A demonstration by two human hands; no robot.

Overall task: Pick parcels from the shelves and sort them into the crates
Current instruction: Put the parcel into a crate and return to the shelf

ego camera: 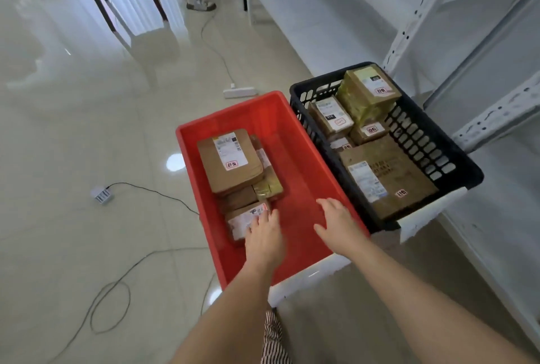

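Showing two crates (292,118), two hands (264,235)

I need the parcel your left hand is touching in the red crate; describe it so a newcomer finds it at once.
Start at the red plastic crate, left of the black slotted crate. Brown cardboard parcels lie stacked along its left side. The wanted one is the small brown parcel nearest the camera, white label up, the only one under the left hand's fingertips.

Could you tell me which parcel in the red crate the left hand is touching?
The small labelled parcel at the near end of the red crate. The left hand rests on it; the other parcels lie farther away, untouched.
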